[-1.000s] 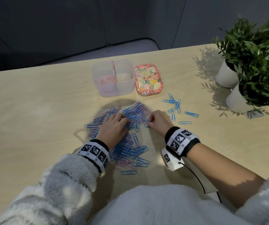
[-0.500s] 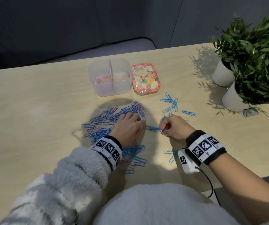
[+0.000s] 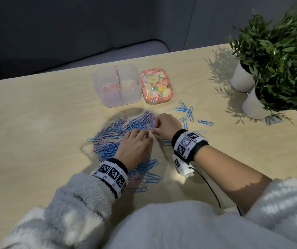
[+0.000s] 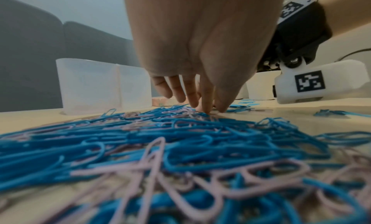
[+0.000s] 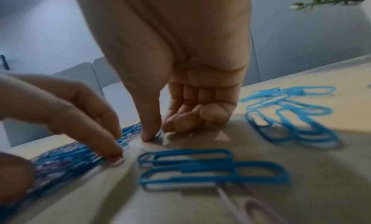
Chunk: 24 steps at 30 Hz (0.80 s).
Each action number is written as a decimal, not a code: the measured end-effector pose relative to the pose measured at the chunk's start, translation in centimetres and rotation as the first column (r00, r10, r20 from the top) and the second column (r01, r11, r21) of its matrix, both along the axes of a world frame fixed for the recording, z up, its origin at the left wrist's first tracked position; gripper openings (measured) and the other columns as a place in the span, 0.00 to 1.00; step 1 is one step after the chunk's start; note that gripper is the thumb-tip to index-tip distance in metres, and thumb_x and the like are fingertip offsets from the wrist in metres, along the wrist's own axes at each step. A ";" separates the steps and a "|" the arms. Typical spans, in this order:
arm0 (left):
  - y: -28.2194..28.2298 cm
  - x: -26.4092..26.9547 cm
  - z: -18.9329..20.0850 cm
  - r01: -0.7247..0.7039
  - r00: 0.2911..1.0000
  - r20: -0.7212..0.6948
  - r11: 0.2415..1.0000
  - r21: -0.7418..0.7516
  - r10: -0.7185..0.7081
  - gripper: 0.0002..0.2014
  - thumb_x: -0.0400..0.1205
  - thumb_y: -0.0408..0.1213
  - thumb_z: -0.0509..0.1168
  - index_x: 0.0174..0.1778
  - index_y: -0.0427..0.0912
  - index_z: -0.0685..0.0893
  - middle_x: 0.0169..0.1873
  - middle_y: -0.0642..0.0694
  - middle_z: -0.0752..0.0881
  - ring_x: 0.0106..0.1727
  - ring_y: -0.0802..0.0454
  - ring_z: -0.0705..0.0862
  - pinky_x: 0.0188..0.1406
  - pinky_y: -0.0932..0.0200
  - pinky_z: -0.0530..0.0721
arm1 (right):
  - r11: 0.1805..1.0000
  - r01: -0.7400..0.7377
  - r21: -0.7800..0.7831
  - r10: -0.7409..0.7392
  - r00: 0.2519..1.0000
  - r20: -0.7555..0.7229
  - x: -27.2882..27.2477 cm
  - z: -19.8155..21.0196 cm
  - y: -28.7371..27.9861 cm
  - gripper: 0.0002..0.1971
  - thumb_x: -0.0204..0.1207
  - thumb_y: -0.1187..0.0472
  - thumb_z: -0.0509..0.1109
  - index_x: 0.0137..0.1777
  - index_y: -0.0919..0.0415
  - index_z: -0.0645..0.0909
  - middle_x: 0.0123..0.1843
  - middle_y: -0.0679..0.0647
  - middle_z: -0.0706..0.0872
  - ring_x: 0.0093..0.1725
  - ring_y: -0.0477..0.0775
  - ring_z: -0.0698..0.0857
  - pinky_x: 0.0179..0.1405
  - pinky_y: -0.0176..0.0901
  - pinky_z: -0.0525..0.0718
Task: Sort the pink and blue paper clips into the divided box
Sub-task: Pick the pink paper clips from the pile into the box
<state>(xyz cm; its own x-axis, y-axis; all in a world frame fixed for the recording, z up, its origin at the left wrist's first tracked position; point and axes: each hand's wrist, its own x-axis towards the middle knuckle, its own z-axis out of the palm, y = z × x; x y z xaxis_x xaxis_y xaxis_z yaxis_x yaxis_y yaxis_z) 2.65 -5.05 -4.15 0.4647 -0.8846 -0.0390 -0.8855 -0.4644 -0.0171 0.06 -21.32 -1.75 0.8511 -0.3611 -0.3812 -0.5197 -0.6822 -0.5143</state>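
Note:
A mixed pile of pink and blue paper clips (image 3: 115, 139) lies on the table in front of the clear divided box (image 3: 131, 97). The box's left compartment holds a few pink clips (image 3: 108, 88). My left hand (image 3: 144, 136) rests on the pile's right side, its fingers (image 4: 206, 103) stretched down and pressing on the clips. My right hand (image 3: 155, 127) is right beside it at the pile's edge. Its thumb and curled forefinger (image 5: 158, 132) pinch a blue clip against the table. Two loose blue clips (image 5: 200, 164) lie just behind the right hand.
A floral tin lid (image 3: 155, 87) sits right of the box. A small group of separated blue clips (image 3: 185, 112) lies right of my right hand. Two potted plants in white pots (image 3: 251, 105) stand at the table's right edge. A cable (image 3: 212, 191) trails from my right wrist.
Half a second ago my right hand had pulled a blue clip to the right, away from the pile. It has come back left to the pile's edge, close beside the left hand.

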 end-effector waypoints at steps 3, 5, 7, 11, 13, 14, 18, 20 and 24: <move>-0.5 0.4 0.7 -0.023 0.999 -0.037 1.000 0.003 0.023 0.06 0.72 0.43 0.72 0.44 0.50 0.86 0.46 0.50 0.86 0.49 0.45 0.82 0.44 0.51 0.80 | 0.995 0.009 0.095 -0.008 1.000 -0.008 -0.2 -0.3 -0.9 0.03 0.67 0.67 0.71 0.33 0.63 0.82 0.35 0.54 0.85 0.39 0.54 0.83 0.38 0.42 0.77; -1.3 0.7 1.1 -0.023 0.995 -0.100 1.000 -0.001 0.023 0.05 0.77 0.40 0.66 0.46 0.46 0.86 0.48 0.47 0.85 0.53 0.41 0.80 0.50 0.47 0.77 | 0.988 0.101 0.121 -0.103 0.995 0.009 -1.1 -0.4 -2.5 0.07 0.68 0.67 0.70 0.31 0.60 0.80 0.33 0.54 0.84 0.38 0.54 0.82 0.39 0.44 0.80; -2.2 0.9 1.1 -0.037 0.985 -0.168 0.999 0.037 0.043 0.09 0.82 0.39 0.60 0.52 0.44 0.83 0.53 0.45 0.82 0.60 0.41 0.75 0.58 0.46 0.71 | 0.972 0.199 0.128 -0.209 0.976 0.066 -2.3 -0.3 -4.1 0.05 0.68 0.67 0.69 0.32 0.59 0.80 0.31 0.55 0.84 0.36 0.55 0.84 0.40 0.42 0.82; -3.4 1.2 0.8 -0.043 0.991 -0.121 0.987 0.153 0.062 0.12 0.85 0.40 0.54 0.58 0.42 0.79 0.58 0.44 0.79 0.63 0.42 0.72 0.63 0.47 0.68 | 0.991 0.120 -0.050 -0.115 0.988 0.100 -4.8 0.2 -4.8 0.04 0.68 0.62 0.67 0.33 0.55 0.76 0.36 0.56 0.87 0.39 0.60 0.84 0.38 0.42 0.78; -3.5 1.3 0.9 -0.034 0.995 -0.088 0.982 0.188 0.052 0.12 0.85 0.40 0.53 0.58 0.41 0.77 0.58 0.44 0.79 0.63 0.42 0.72 0.63 0.47 0.69 | 0.993 0.052 -0.110 -0.053 0.999 -0.011 -6.1 0.1 -4.1 0.09 0.66 0.54 0.72 0.31 0.55 0.75 0.37 0.54 0.86 0.41 0.60 0.83 0.37 0.43 0.76; -3.6 1.3 0.9 -0.026 0.995 -0.087 0.984 0.176 0.042 0.11 0.85 0.39 0.53 0.57 0.41 0.77 0.58 0.44 0.79 0.62 0.42 0.72 0.62 0.48 0.68 | 0.992 0.022 -0.122 -0.031 0.997 -0.068 -6.8 -0.1 -3.7 0.13 0.64 0.49 0.74 0.31 0.54 0.75 0.37 0.53 0.86 0.41 0.59 0.82 0.36 0.43 0.73; -3.7 1.2 1.7 -0.214 0.899 -0.416 0.967 -0.136 0.140 0.06 0.81 0.40 0.58 0.47 0.44 0.78 0.49 0.47 0.83 0.57 0.45 0.75 0.59 0.51 0.67 | 0.997 -0.010 -0.080 0.006 0.999 -0.050 -8.3 -1.2 -2.2 0.08 0.65 0.53 0.74 0.35 0.54 0.79 0.39 0.53 0.87 0.44 0.58 0.82 0.38 0.45 0.74; -3.6 1.7 2.0 -0.469 0.665 -0.730 0.848 -0.245 0.157 0.01 0.79 0.37 0.63 0.42 0.45 0.79 0.42 0.46 0.85 0.51 0.45 0.82 0.57 0.49 0.77 | 1.000 0.004 0.010 -0.004 1.000 -0.008 -8.6 -1.6 -1.9 0.02 0.67 0.60 0.71 0.36 0.56 0.80 0.35 0.50 0.84 0.41 0.58 0.82 0.41 0.46 0.77; -3.2 3.3 2.8 -0.757 0.264 -0.962 0.633 -0.162 0.070 0.04 0.80 0.29 0.63 0.47 0.42 0.79 0.35 0.48 0.86 0.37 0.58 0.87 0.44 0.63 0.84 | 0.998 -0.059 0.032 0.060 0.998 -0.003 -8.4 -1.6 -2.4 0.07 0.70 0.66 0.65 0.33 0.55 0.74 0.34 0.53 0.82 0.37 0.55 0.77 0.37 0.43 0.72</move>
